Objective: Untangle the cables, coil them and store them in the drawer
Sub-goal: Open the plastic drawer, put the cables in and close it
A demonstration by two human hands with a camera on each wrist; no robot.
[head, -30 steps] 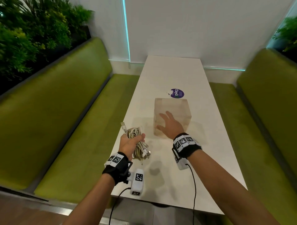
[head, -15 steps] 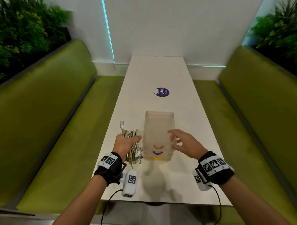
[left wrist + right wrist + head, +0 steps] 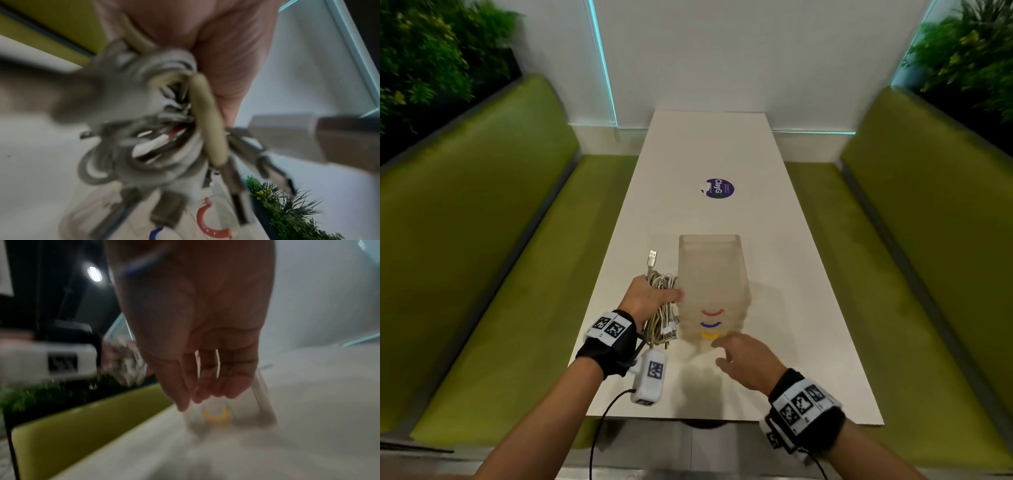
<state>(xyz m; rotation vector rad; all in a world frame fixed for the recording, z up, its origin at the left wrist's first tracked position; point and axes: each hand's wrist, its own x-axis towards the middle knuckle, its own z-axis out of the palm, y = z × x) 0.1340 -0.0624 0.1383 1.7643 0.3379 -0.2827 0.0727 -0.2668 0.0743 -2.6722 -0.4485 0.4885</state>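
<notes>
A bundle of white and beige cables (image 3: 663,320) is gripped in my left hand (image 3: 650,298), right against the left side of a translucent drawer unit (image 3: 710,270). One USB plug (image 3: 652,256) sticks up out of the bundle. The unit's front faces me, with a red handle (image 3: 712,312), a blue handle (image 3: 709,324) and a yellow handle (image 3: 711,336). All drawers look closed. My right hand (image 3: 739,356) hovers just in front of the yellow handle, fingers loosely bent and holding nothing. The left wrist view shows the blurred cable bundle (image 3: 144,129) under my left hand (image 3: 216,40). In the right wrist view, my right hand (image 3: 205,353) hangs above the yellow handle (image 3: 217,417).
The white table (image 3: 808,325) runs away from me between two green benches (image 3: 482,240). A round purple sticker (image 3: 719,188) lies on it beyond the drawer unit. Plants (image 3: 424,58) line the bench backs, and the table's near edge is close to my wrists.
The drawer unit has been turned so its handles face me. My right hand left its side and came round to the lowest handle. The cable bundle moved against the unit.
</notes>
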